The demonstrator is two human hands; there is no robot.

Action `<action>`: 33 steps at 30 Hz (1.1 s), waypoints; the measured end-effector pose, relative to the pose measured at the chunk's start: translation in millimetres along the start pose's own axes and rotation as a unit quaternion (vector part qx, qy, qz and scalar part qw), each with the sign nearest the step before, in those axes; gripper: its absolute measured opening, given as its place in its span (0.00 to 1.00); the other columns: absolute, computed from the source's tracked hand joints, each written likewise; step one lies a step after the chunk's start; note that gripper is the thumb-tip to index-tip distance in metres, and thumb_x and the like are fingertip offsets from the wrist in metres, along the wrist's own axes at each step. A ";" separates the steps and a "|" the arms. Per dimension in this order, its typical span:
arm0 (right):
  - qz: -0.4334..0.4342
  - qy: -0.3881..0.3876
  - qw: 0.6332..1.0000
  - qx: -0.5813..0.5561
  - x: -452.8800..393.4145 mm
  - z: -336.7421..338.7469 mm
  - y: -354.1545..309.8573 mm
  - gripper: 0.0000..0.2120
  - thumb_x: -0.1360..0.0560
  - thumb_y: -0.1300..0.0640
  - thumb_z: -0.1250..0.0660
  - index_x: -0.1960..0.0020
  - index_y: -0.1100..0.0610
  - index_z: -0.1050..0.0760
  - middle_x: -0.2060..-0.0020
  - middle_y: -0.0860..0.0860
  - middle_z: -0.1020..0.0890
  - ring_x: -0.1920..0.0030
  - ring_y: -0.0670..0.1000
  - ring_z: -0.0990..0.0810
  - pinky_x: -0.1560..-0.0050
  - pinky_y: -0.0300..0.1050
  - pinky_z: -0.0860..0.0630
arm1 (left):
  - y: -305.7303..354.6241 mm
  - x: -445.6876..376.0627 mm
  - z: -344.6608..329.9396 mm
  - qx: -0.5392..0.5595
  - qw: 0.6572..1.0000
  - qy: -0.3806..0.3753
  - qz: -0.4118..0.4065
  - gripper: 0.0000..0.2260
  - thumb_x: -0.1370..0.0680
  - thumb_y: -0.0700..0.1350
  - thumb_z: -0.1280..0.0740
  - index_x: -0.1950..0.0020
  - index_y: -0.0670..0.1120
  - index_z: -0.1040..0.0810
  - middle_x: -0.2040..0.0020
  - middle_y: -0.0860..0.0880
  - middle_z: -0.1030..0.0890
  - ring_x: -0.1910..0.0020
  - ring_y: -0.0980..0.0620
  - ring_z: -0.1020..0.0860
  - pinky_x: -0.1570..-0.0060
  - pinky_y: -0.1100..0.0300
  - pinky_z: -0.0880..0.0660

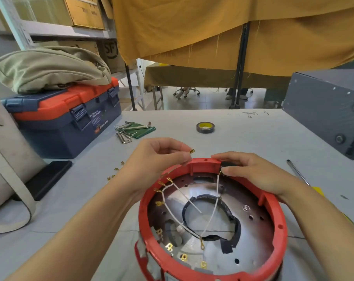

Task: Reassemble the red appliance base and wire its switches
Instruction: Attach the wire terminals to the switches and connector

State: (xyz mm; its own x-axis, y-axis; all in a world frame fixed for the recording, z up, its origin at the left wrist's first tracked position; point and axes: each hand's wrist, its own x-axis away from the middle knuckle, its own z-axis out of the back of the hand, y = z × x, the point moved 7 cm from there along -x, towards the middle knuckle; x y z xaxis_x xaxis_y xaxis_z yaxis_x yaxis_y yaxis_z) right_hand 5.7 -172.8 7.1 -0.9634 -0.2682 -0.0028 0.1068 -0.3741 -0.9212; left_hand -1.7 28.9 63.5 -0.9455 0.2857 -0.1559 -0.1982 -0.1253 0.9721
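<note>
Wiring step judged under way: red base [273, 207] tilted open on table [253, 138]; brass terminal [192, 151] pinched in left hand [160, 159]; white wire [217, 187] end gripped at far rim by right hand [253, 175]; terminal likely fitted to switch next

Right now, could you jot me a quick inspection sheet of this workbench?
Surface: grey table, pen marks at far edge.
Job's things: red base open, metal plate inside; brass terminal pinched in left hand.
Clutter: tape roll, hex keys, toolbox, bag, screwdriver, loose terminals.
Fingers: right hand at the rim.
Cables: white wires inside base.
Surroundings: shelves, cartons, yellow cloth.
</note>
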 end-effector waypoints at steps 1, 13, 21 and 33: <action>-0.004 0.006 1.000 -0.008 1.1 -0.2 0.0 0.15 0.24 0.61 0.35 0.42 0.46 0.22 0.47 0.45 0.17 0.44 0.46 0.19 0.38 0.46 0.28 | 2.0 -0.2 -4.7 -0.022 1.000 -0.009 -0.002 0.04 0.30 0.39 0.27 0.60 0.48 0.15 0.63 0.46 0.15 0.62 0.52 0.18 0.58 0.68 0.23; -0.043 0.097 0.991 -0.082 20.4 1.6 9.2 0.14 0.24 0.63 0.35 0.42 0.51 0.21 0.47 0.50 0.17 0.44 0.51 0.19 0.35 0.54 0.29 | 11.8 -10.7 -74.4 -0.335 0.935 -0.107 -0.046 0.04 0.28 0.42 0.29 0.60 0.51 0.17 0.73 0.56 0.23 0.74 0.62 0.29 0.71 0.73 0.35; -0.035 0.189 0.981 0.017 40.0 3.5 4.0 0.12 0.22 0.59 0.41 0.46 0.47 0.21 0.53 0.47 0.17 0.52 0.48 0.21 0.50 0.42 0.25 | 7.0 -7.8 -91.4 -0.433 0.895 -0.095 -0.054 0.05 0.28 0.43 0.29 0.64 0.51 0.19 0.71 0.56 0.23 0.71 0.61 0.27 0.70 0.74 0.33; -0.053 0.061 0.997 -0.021 36.2 -1.9 4.2 0.08 0.23 0.55 0.36 0.50 0.51 0.18 0.54 0.52 0.16 0.49 0.53 0.18 0.42 0.51 0.25 | 10.9 7.9 -102.2 -0.430 0.896 -0.081 -0.077 0.04 0.28 0.42 0.32 0.62 0.49 0.19 0.68 0.54 0.21 0.63 0.56 0.23 0.61 0.63 0.26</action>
State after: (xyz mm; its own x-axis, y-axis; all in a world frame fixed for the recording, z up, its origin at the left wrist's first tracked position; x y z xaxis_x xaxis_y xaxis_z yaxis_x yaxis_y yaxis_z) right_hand -29.2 -182.3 2.4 -0.9916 -0.1188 0.0509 -0.0052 -0.3566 -0.9342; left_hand -37.8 -67.3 54.9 -0.8536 0.4886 -0.1808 -0.5148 -0.7383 0.4357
